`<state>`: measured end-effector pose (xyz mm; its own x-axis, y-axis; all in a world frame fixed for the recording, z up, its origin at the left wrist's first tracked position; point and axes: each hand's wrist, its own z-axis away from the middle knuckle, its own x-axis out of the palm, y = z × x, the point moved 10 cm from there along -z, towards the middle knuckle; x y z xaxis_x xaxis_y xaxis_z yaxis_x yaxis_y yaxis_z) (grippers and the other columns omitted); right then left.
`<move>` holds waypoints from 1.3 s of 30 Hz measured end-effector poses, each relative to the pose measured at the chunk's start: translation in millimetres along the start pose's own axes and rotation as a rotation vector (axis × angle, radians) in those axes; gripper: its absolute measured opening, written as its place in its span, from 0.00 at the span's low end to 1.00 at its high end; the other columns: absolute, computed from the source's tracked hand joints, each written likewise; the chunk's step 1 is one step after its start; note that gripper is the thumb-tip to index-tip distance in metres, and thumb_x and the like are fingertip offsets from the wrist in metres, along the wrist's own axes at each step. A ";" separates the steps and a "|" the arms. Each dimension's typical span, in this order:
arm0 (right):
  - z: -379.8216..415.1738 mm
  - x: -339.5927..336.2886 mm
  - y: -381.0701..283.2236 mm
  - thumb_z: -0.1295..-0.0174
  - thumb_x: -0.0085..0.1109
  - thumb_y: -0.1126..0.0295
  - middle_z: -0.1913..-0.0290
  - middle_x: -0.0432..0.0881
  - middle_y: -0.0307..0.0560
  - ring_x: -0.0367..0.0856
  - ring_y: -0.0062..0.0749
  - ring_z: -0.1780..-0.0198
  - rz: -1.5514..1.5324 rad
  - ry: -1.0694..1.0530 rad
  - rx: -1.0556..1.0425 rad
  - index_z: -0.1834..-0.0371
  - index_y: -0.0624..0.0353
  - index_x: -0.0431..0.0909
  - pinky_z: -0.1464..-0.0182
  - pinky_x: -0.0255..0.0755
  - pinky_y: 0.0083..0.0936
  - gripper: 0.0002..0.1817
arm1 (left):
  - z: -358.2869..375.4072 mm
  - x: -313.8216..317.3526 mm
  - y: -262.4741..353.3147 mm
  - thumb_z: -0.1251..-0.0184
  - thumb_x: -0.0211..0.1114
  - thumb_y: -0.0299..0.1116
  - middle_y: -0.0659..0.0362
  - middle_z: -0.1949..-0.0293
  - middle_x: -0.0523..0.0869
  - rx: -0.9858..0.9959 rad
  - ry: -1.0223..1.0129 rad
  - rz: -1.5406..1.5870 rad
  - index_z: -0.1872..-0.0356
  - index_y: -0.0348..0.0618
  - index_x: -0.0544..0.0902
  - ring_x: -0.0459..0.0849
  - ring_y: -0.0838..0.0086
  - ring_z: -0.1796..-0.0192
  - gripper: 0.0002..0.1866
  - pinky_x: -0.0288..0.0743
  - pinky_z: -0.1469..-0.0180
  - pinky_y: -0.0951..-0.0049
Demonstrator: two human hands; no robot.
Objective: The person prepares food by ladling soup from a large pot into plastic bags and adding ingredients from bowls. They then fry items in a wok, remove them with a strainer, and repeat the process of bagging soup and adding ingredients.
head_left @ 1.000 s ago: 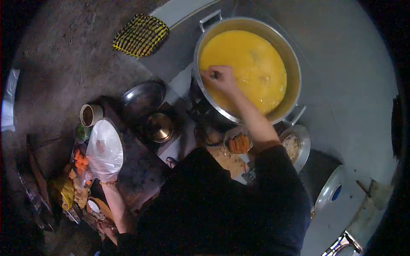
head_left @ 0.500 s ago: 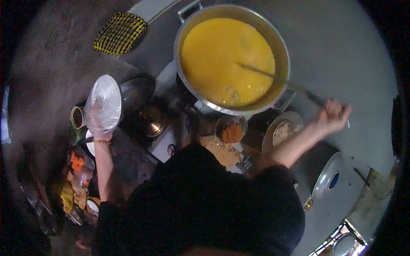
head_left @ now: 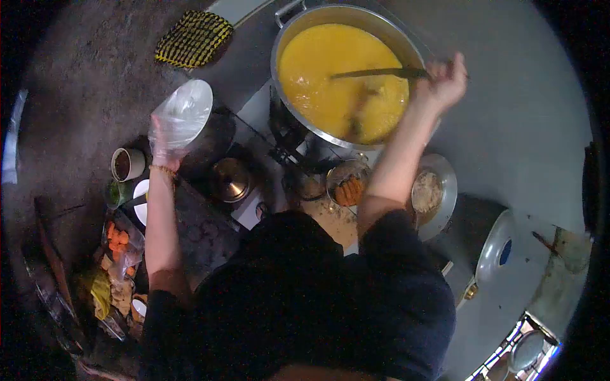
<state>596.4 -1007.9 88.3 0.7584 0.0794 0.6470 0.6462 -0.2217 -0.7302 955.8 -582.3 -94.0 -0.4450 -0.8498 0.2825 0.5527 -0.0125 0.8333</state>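
My left hand (head_left: 166,136) grips a white bowl or plate (head_left: 202,101) with clear plastic drawn over it; the plastic also covers my fingers. The bowl is tilted, left of a big metal pot (head_left: 277,63) holding yellow soup (head_left: 318,57). Above the pot's right rim, my right hand (head_left: 445,82) is closed around a long-handled utensil (head_left: 381,73). Its dark handle slopes across the soup, and its far end is hidden in the liquid.
Below the pot is a bowl of orange-brown pieces (head_left: 348,190), with a pan of pale food (head_left: 427,192) to its right. A brown-filled cup (head_left: 127,164), bagged carrots (head_left: 117,238) and a brass-knobbed lid (head_left: 230,180) lie left. A black-and-yellow woven object (head_left: 194,39) lies at upper left.
My right hand has moved up and left, from outside the pot to over its rim, and the utensil handle has swung flatter. My left hand has raised the plastic-covered bowl rightward.
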 end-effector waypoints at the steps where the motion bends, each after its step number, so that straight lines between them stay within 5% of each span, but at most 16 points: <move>1: 8.7 -5.7 -32.9 0.43 0.52 0.70 0.88 0.58 0.33 0.52 0.18 0.87 0.009 -0.017 -0.017 0.85 0.52 0.63 0.84 0.47 0.19 0.14 | -2.1 2.9 -1.2 0.49 0.44 0.71 0.59 0.45 0.72 -0.052 -0.004 0.025 0.40 0.49 0.63 0.71 0.69 0.44 0.43 0.68 0.46 0.63; 5: 85.9 71.5 -131.7 0.49 0.57 0.66 0.88 0.62 0.34 0.57 0.22 0.88 0.158 -0.849 -0.056 0.87 0.54 0.66 0.81 0.53 0.26 0.14 | -36.2 3.8 -2.4 0.52 0.41 0.75 0.56 0.41 0.66 -0.079 -0.015 0.016 0.39 0.49 0.60 0.67 0.63 0.41 0.46 0.62 0.44 0.52; 6: 123.2 88.5 -161.1 0.54 0.60 0.65 0.88 0.64 0.35 0.63 0.24 0.88 0.315 -0.820 -0.328 0.86 0.56 0.69 0.80 0.57 0.26 0.12 | -32.7 24.0 9.0 0.50 0.42 0.73 0.57 0.43 0.69 -0.046 -0.060 0.040 0.39 0.50 0.61 0.70 0.64 0.44 0.44 0.67 0.49 0.50; 8: 211.4 135.0 -177.3 0.53 0.61 0.67 0.89 0.63 0.35 0.65 0.26 0.89 0.354 -1.583 -0.296 0.90 0.57 0.69 0.83 0.56 0.25 0.14 | -40.8 46.2 23.2 0.50 0.42 0.73 0.57 0.43 0.69 0.003 -0.090 0.023 0.39 0.49 0.62 0.70 0.64 0.44 0.44 0.67 0.48 0.51; 12: 268.6 150.9 -204.1 0.51 0.61 0.66 0.91 0.58 0.36 0.63 0.27 0.90 0.216 -1.911 -0.357 0.95 0.57 0.63 0.86 0.52 0.23 0.21 | -37.8 91.2 38.1 0.50 0.42 0.73 0.58 0.44 0.71 0.057 -0.111 -0.017 0.41 0.49 0.64 0.71 0.66 0.44 0.43 0.66 0.46 0.57; 14: 262.7 147.4 -204.0 0.51 0.62 0.66 0.91 0.59 0.37 0.63 0.30 0.89 0.205 -1.878 -0.435 0.94 0.58 0.62 0.85 0.53 0.23 0.21 | -52.8 110.3 29.1 0.47 0.39 0.72 0.56 0.41 0.68 0.019 -0.235 -0.002 0.39 0.50 0.62 0.68 0.62 0.41 0.43 0.63 0.44 0.53; 17: 217.5 138.3 -194.6 0.44 0.54 0.63 0.92 0.57 0.37 0.57 0.27 0.90 0.166 -1.309 -0.627 0.94 0.56 0.56 0.85 0.47 0.23 0.25 | -67.2 144.1 12.5 0.47 0.41 0.71 0.55 0.42 0.69 -0.054 -0.360 0.126 0.39 0.49 0.63 0.70 0.62 0.43 0.42 0.65 0.45 0.54; 18: 199.4 128.0 -185.7 0.41 0.51 0.62 0.92 0.55 0.37 0.55 0.24 0.90 0.166 -1.128 -0.607 0.93 0.54 0.54 0.85 0.45 0.23 0.25 | -65.7 143.8 12.6 0.46 0.44 0.69 0.55 0.44 0.70 -0.018 -0.306 0.074 0.40 0.48 0.64 0.71 0.61 0.44 0.40 0.66 0.45 0.55; 20: 173.2 106.6 -159.3 0.40 0.48 0.63 0.91 0.54 0.36 0.55 0.24 0.89 0.193 -1.108 -0.491 0.92 0.54 0.54 0.84 0.45 0.23 0.24 | -51.2 160.1 16.1 0.46 0.44 0.68 0.55 0.44 0.70 0.039 -0.325 0.044 0.41 0.47 0.64 0.71 0.61 0.45 0.40 0.66 0.45 0.56; 22: 119.4 56.7 -141.2 0.43 0.51 0.68 0.89 0.65 0.43 0.59 0.32 0.89 -0.100 -0.642 -0.270 0.87 0.61 0.63 0.82 0.58 0.26 0.17 | -53.1 168.6 11.9 0.46 0.46 0.67 0.54 0.44 0.70 -0.016 -0.316 0.070 0.41 0.47 0.64 0.72 0.61 0.46 0.40 0.66 0.45 0.55; 26: 63.8 23.7 -151.7 0.37 0.43 0.64 0.93 0.52 0.35 0.48 0.23 0.90 -0.060 -0.442 -0.217 0.91 0.55 0.55 0.84 0.46 0.24 0.23 | -39.7 178.5 3.3 0.47 0.43 0.69 0.54 0.43 0.69 -0.069 -0.263 0.002 0.39 0.48 0.62 0.71 0.60 0.44 0.42 0.66 0.45 0.54; 28: 32.4 -13.5 -156.4 0.35 0.40 0.59 0.94 0.48 0.33 0.45 0.21 0.90 0.023 -0.168 -0.190 0.92 0.50 0.51 0.83 0.44 0.23 0.25 | -54.3 177.2 -7.7 0.46 0.42 0.69 0.54 0.42 0.69 -0.085 -0.289 0.011 0.39 0.48 0.62 0.70 0.60 0.43 0.41 0.65 0.44 0.54; 32: 15.1 -37.4 -185.6 0.35 0.38 0.56 0.93 0.46 0.32 0.43 0.21 0.89 0.069 0.024 -0.193 0.94 0.46 0.49 0.81 0.43 0.21 0.27 | -56.7 211.0 -7.5 0.43 0.40 0.67 0.56 0.42 0.69 -0.107 -0.424 0.118 0.40 0.50 0.65 0.69 0.62 0.42 0.37 0.63 0.42 0.56; 39: 3.4 -30.0 -265.0 0.36 0.40 0.60 0.93 0.47 0.33 0.43 0.21 0.89 -0.091 -0.139 -0.288 0.94 0.46 0.50 0.81 0.42 0.22 0.26 | -138.4 214.9 -56.4 0.51 0.49 0.71 0.55 0.45 0.73 -0.077 -0.371 0.001 0.42 0.43 0.67 0.73 0.64 0.45 0.44 0.67 0.45 0.66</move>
<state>402.7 -948.3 261.6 0.7161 0.2390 0.6558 0.6760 -0.4715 -0.5663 926.5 -837.1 -146.1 -0.6617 -0.6014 0.4477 0.5982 -0.0635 0.7988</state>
